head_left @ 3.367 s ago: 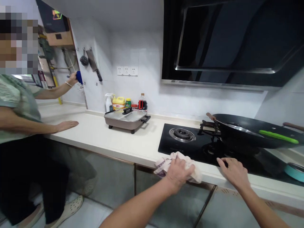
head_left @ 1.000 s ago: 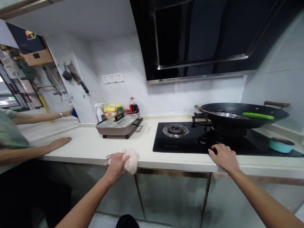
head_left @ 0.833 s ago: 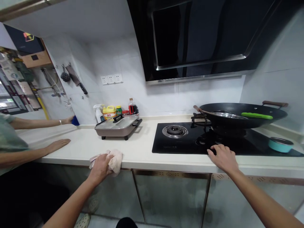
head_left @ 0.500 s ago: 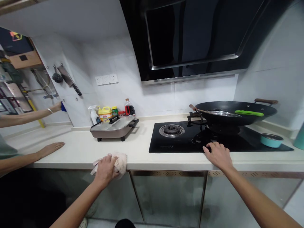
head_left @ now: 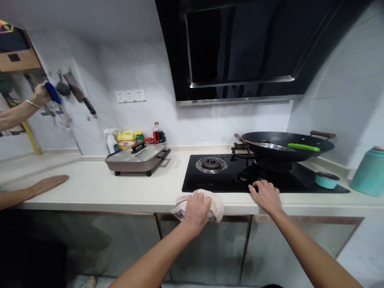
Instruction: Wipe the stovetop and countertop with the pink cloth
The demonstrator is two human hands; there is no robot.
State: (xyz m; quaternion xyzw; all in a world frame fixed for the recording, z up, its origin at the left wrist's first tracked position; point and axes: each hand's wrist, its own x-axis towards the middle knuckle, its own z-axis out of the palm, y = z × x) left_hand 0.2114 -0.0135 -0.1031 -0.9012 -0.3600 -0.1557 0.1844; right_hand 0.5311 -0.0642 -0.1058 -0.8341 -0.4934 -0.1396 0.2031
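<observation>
My left hand (head_left: 198,210) presses a pale pinkish cloth (head_left: 215,205) against the front edge of the white counter (head_left: 129,192), its fingers curled over it. Just behind the cloth lies the black glass gas stove (head_left: 192,182). My right hand (head_left: 265,195) rests on the stove's front edge, fingers slightly bent and apart, with nothing in it. Beyond that hand a large black wok (head_left: 255,150) sits on the right burner. Inside the wok are a metal lid or pan, partly hidden, and a bright green handle (head_left: 303,147).
An electric pan (head_left: 133,164) with a glass lid stands left of the stove, bottles behind it. A turquoise bowl (head_left: 327,181) and turquoise canister (head_left: 369,172) are at right. A co-worker's hand (head_left: 49,184) lies on the counter; another holds a blue cloth (head_left: 53,93) near the hanging cleaver (head_left: 78,93).
My left hand has slid the cloth rightward along the counter edge to the front of the stove. My right hand stays put. The co-worker's blue cloth has moved up the wall. The view has shifted right.
</observation>
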